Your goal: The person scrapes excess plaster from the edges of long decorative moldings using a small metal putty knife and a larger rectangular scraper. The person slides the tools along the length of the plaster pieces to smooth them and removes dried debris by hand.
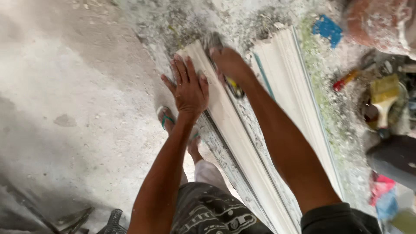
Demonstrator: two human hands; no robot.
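Observation:
A long white plaster moulding [236, 134] lies on a bench and runs from the upper middle down to the lower right. My left hand [187, 86] rests flat on its far end with the fingers spread. Just to the right, my right hand [227, 63] grips a scraper tool with a yellow and black handle [234, 86]; its grey blade [211, 41] sits against the moulding's top end. A second white moulding [288, 82] lies parallel on the right.
A yellow-bristled brush [383, 97] sits in a round pot on the right. A red-handled tool [345, 80] and a blue scrap [328, 29] lie nearby in plaster dust. My foot in a green-strapped sandal [167, 118] stands on the concrete floor [73, 99] at left.

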